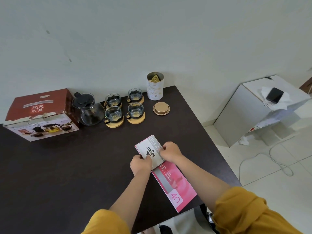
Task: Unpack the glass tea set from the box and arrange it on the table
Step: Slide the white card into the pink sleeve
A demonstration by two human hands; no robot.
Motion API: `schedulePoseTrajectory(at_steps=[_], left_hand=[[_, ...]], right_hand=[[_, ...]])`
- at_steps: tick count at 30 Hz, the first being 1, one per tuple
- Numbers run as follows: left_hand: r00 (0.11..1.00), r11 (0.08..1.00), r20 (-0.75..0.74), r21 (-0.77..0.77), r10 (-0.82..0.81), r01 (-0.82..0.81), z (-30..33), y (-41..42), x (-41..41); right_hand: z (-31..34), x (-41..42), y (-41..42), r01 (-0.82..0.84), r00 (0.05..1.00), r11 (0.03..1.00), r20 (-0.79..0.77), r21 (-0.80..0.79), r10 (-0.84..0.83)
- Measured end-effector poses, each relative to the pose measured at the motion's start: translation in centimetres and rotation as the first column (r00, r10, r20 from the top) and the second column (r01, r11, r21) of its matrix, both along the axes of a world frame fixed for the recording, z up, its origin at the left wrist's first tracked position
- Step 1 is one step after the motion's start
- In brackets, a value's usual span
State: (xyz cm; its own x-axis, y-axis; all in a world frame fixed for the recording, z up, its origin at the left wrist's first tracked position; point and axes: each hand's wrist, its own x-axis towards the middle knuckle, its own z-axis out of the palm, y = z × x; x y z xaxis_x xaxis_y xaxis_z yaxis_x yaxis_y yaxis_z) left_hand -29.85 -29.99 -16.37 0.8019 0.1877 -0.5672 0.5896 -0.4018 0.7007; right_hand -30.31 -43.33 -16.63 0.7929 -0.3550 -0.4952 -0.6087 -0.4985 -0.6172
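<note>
Gripping a grey stamp-pad box [152, 152], left hand [141, 163] and right hand [170, 152] curl their fingers round it.

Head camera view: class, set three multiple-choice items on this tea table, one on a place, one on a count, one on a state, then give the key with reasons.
1. Where is the glass teapot?
A. right of the red box
B. on the white cabinet
C. beside the tin

2. How many glass cups stand on coasters?
A. two
B. four
C. six

3. The tea tin is:
A. lidded
B. tipped over
C. open, its gold lid on the table

Key: 1 A, the teapot stands against the box's right end. 2 B, two rows of two. 3 C, the lid lies in front.
</note>
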Motion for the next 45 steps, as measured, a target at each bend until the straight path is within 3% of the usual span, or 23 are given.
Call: schedulePoseTrajectory(at_steps=[10, 17, 20, 29, 34, 38, 42, 45], left_hand=[[0.995, 0.99, -0.071, -0.12, 0.068, -0.076, -0.2, 1.1, 0.8], [0.983, 0.964, -0.156, -0.234, 0.093, -0.128, -0.2, 0.7, 1.6], [0.991, 0.962, -0.115, -0.253, 0.074, -0.102, 0.7, -1.0, 2.6], [0.991, 0.971, 0.109, -0.215, -0.081, 0.103, 5.2, -11.8, 8.0], [0.992, 0.97, 0.096, -0.219, -0.082, 0.102, 5.6, -17.1, 12.5], [0.993, 0.971, 0.094, -0.223, -0.072, 0.092, 5.3, -20.3, 16.2], [0.981, 0.979, 0.126, -0.119, -0.149, 0.165, 4.2, -22.1, 20.1], [0.986, 0.966, 0.138, -0.226, -0.097, 0.126, 2.7, -23.4, 22.3]], right_hand=[[0.6, 1.2, 0.1, 0.185, 0.969, 0.951, -0.205, 0.25, -0.135], [1.9, 0.5, -1.1, 0.176, 0.983, 0.902, -0.117, 0.393, -0.14], [2.7, 0.8, -3.1, 0.118, 0.993, 0.915, -0.059, 0.386, -0.103], [4.9, 4.3, -13.4, 0.199, 0.954, 0.904, 0.134, 0.377, -0.266], [5.0, 8.4, -18.0, 0.243, 0.921, 0.906, 0.212, 0.346, -0.328], [4.0, 12.4, -20.8, 0.292, 0.899, 0.876, 0.2, 0.385, -0.388], [2.0, 17.1, -23.0, 0.288, 0.904, 0.871, 0.187, 0.397, -0.384], [0.8, 20.3, -24.1, 0.269, 0.919, 0.88, 0.168, 0.391, -0.356]])
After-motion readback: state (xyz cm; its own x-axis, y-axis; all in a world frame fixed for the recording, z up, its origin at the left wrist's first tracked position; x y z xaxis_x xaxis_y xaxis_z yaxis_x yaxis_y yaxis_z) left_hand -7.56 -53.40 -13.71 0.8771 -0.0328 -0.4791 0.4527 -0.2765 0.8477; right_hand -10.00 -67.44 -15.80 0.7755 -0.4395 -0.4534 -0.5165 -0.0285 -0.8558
